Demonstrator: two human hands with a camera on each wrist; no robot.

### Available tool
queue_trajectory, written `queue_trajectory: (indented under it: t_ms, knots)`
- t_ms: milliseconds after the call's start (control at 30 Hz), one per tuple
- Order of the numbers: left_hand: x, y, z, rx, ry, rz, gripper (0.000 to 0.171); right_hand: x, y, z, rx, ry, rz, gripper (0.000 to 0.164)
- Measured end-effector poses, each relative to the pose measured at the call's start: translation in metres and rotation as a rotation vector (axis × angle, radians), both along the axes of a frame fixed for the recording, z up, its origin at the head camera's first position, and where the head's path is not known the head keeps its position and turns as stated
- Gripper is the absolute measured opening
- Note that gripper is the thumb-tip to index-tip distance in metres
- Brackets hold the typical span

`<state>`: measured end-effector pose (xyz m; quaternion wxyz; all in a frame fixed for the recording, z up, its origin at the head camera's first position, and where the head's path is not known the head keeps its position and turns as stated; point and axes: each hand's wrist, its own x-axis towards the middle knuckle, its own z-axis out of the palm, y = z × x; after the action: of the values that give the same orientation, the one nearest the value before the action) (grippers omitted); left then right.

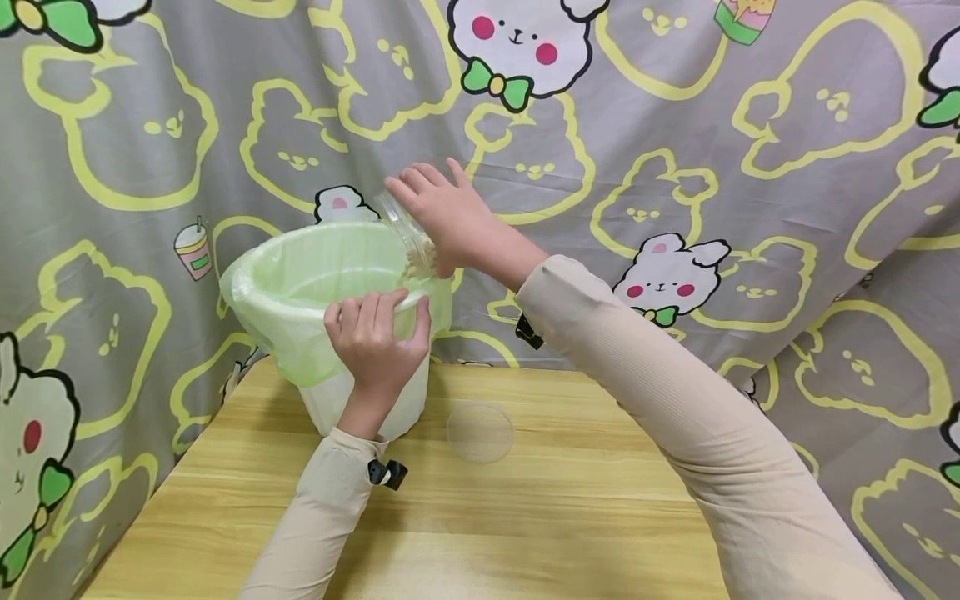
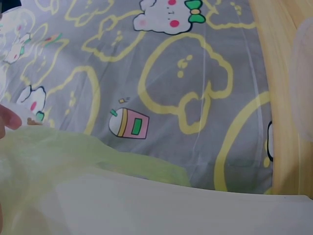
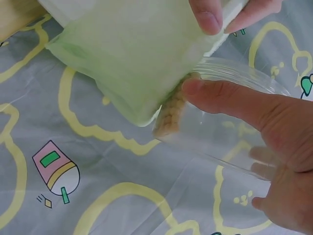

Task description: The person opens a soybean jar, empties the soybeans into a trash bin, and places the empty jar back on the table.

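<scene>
Head view: Your left hand [image 1: 378, 337] grips the near rim of the white bin [image 1: 410, 400] and its green liner [image 1: 300, 346], thumb set apart from the other fingers. Your right hand [image 1: 453, 212] clasps a clear jar [image 1: 401, 218], tipped at the right side of the bin's opening, with beige pieces [image 1: 422, 254] low inside it. The bin stands on the counter [image 1: 570, 500]; a clear round lid [image 1: 480, 433] lies flat to its right. Finding: the jar sits by the rim rather than over the middle, so a steeper tilt here could send pieces outside the liner.

Left wrist view: Only part of a hand shows at the left edge, against the liner; you cannot judge the grip from this side. The liner hangs loose over the bin wall. Should your left hold slacken, the liner could slide inward, and a knock from the jar could shift the bin.

Right wrist view: Your thumb presses the jar close to the pieces, with other fingers on its far side. The wall looks smooth, so a loosened thumb could let the jar slip. Whether jar and liner touch, you cannot tell; contact might drag the liner's edge.
</scene>
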<state>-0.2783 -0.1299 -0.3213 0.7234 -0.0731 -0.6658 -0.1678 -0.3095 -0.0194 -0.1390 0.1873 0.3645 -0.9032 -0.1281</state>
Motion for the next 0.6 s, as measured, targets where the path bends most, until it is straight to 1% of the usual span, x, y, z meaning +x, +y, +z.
queue_trajectory:
  t_ms: [400, 600]
  knots:
    - [0.0, -0.0003, -0.0011, -0.003, -0.003, -0.006, 0.023, 0.0006, -0.003, -0.0067, 0.051, 0.07, 0.048, 0.124]
    - [-0.0003, -0.0008, -0.0007, -0.002, -0.003, -0.005, 0.023, -0.0005, -0.003, -0.009, 0.051, 0.092, 0.075, 0.122]
